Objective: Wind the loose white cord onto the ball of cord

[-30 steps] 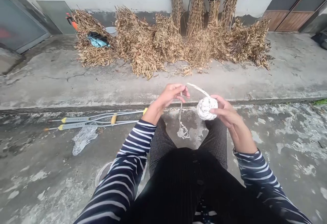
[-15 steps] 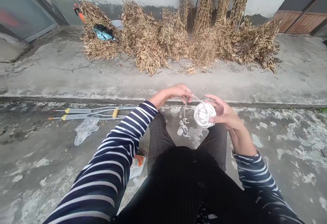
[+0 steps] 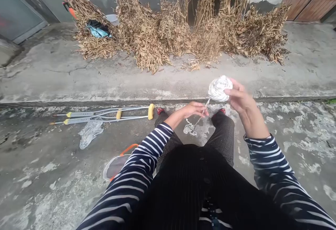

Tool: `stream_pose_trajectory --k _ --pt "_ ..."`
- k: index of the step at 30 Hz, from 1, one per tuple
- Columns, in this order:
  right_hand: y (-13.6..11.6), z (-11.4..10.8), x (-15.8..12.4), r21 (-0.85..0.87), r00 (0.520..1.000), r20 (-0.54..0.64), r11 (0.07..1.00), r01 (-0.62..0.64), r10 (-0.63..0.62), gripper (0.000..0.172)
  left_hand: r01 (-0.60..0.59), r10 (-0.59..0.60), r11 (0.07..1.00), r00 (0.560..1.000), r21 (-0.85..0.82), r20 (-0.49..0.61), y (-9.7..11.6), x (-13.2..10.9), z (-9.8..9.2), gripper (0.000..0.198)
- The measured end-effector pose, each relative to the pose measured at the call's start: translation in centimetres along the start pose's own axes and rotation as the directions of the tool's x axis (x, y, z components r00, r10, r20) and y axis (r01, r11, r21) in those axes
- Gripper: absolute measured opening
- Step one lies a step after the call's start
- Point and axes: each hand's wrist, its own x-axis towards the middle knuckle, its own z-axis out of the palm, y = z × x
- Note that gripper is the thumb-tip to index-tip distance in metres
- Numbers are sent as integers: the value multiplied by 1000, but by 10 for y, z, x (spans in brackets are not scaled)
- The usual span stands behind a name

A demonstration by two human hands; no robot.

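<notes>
- The fingers [image 3: 228,92] of the right hand [image 3: 240,99] are curling around a white ball of string [image 3: 219,87], gripping it from the side and holding it lifted in the air.
- The left hand [image 3: 193,109] is sitting lower than the ball of string and to its left, its fingers [image 3: 202,111] pressing together and pinching the string strand [image 3: 206,105] that is running down from the ball.
- Below the pinch, the strand is trailing on to a loose tangle of string [image 3: 189,129], which is lying on the concrete floor [image 3: 47,174] between the person's knees, below and left of the ball.
- Both arms are wearing dark sleeves with white stripes, and the person is sitting with legs stretched forward under the ball.
- A pair of metal crutches [image 3: 105,114] with yellow fittings is lying flat on the floor well to the left of the ball.
- A crumpled clear plastic bag [image 3: 89,133] is lying just beside the crutches, on their near side.
- A container with an orange rim [image 3: 118,163] is showing partly from behind the left sleeve, far below and left of the ball.
- Heaps of dried brown plant stalks [image 3: 157,34] are leaning against the wall beyond the ball, across a raised concrete step.
- A blue cloth [image 3: 97,30] is resting on the leftmost heap.
</notes>
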Motion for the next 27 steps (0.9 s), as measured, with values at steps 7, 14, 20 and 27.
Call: stream_pose_trajectory --k 7,14,20,27 --pt "9 4 11 -65 984 -172 997 39 -49 71 70 -64 995 994 -75 83 -9 -15 9 49" --pt "24 22 -13 -71 999 -28 997 32 -34 70 -103 170 980 879 169 -446 -8 5 15 43" --pt "23 25 -7 -4 999 -24 1000 27 -27 69 -318 371 929 779 191 -505 16 3 39 39" --pt "10 33 -1 92 1000 -18 996 17 -15 66 -257 396 903 808 344 -437 20 -6 26 19"
